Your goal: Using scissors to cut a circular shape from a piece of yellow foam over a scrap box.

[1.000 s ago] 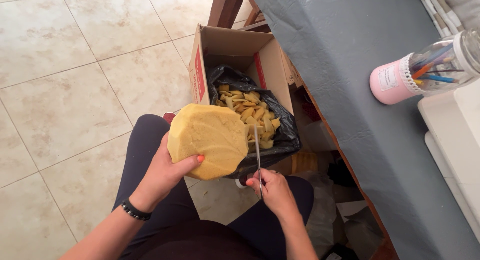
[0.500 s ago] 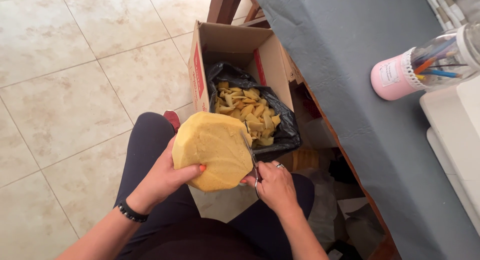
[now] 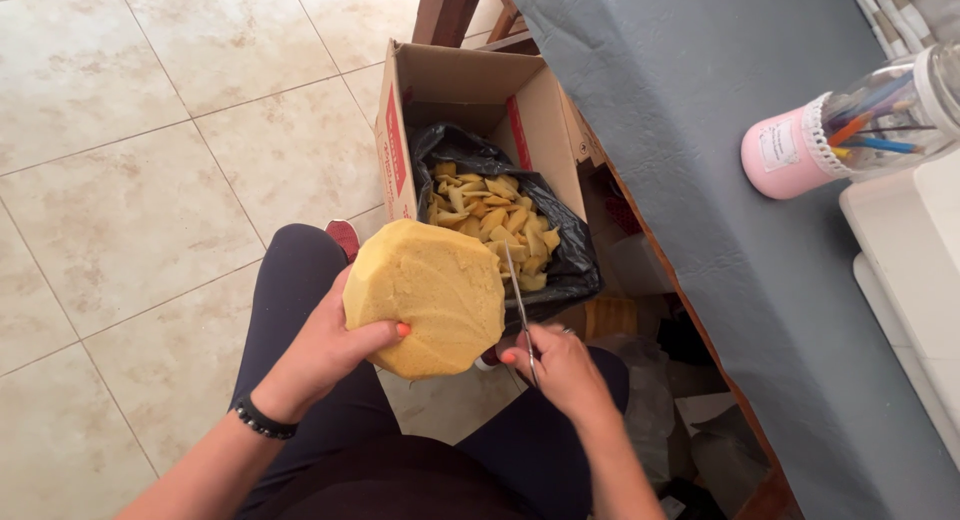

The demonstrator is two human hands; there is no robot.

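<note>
Tiled floor below, box of yellow trimmings ahead. Left hand clamped on yellow foam block above lap; right hand closed around scissors. Mid-trim; next snip probably needs blades set against block's edge.

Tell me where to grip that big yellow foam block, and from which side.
Grip the big yellow foam block at its lower left edge, coming from underneath, as the left hand does. The scissors in the right hand run along its right side, so that side stays free.
</note>
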